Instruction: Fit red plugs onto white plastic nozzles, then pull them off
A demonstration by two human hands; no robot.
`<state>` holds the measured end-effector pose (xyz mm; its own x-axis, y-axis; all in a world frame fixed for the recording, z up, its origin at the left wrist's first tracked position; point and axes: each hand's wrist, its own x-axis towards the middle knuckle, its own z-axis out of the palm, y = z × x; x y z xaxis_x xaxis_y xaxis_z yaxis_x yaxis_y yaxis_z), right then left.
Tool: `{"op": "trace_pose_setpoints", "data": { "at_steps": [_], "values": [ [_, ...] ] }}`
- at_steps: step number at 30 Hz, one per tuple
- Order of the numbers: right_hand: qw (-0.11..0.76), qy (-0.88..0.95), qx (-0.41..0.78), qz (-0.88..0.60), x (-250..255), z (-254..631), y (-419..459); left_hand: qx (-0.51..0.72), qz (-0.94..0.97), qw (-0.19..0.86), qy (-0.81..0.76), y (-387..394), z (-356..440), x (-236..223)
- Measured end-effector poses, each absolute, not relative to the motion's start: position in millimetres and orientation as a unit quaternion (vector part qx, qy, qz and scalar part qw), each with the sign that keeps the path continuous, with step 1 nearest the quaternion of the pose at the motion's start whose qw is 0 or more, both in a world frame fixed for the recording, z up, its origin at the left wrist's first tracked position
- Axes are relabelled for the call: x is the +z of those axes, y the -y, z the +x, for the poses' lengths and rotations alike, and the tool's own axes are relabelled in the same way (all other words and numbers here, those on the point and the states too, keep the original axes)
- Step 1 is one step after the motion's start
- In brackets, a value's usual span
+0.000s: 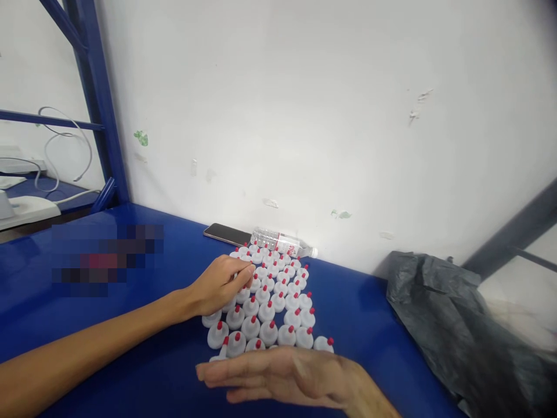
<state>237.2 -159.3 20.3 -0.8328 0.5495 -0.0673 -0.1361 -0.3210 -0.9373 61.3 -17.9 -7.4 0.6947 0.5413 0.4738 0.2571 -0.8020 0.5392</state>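
Several white bottle caps with red tips (278, 302) stand upright in tight rows on the blue table (361, 313). My left hand (220, 284) rests on the left side of the group, its fingers curled over a few caps. My right hand (287, 377) lies flat at the near edge of the group, fingers stretched out and pressed together, pointing left, touching the front row.
A clear plastic water bottle (282, 242) lies on its side against the white wall, with a phone (226, 233) beside it. A black plastic bag (452, 325) sits at the right. Blue shelf posts (102, 104) and white cables (65, 145) are at the left.
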Motion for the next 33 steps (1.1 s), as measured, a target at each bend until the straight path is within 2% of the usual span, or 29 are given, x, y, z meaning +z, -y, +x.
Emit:
{"op": "trace_pose_setpoints", "data": {
  "at_steps": [6,12,23,30,33],
  "values": [
    [0.260,0.532,0.781,-0.198,10.2,236.2,157.6,0.317,0.897,0.215,-0.222,17.9,60.9,-7.2],
    [0.216,0.522,0.799,-0.206,4.7,235.2,156.9,0.313,0.901,0.208,-0.218,17.6,61.1,-8.4],
    [0.191,0.584,0.767,-0.184,0.9,233.3,155.5,0.313,0.902,0.202,-0.216,18.0,60.0,-10.4],
    [0.169,0.588,0.760,-0.219,-2.4,232.5,154.7,0.310,0.903,0.204,-0.215,17.5,60.1,-9.5],
    [0.183,0.596,0.755,-0.205,-3.8,230.4,155.7,0.310,0.903,0.204,-0.214,17.3,60.4,-9.2]
  ]
}}
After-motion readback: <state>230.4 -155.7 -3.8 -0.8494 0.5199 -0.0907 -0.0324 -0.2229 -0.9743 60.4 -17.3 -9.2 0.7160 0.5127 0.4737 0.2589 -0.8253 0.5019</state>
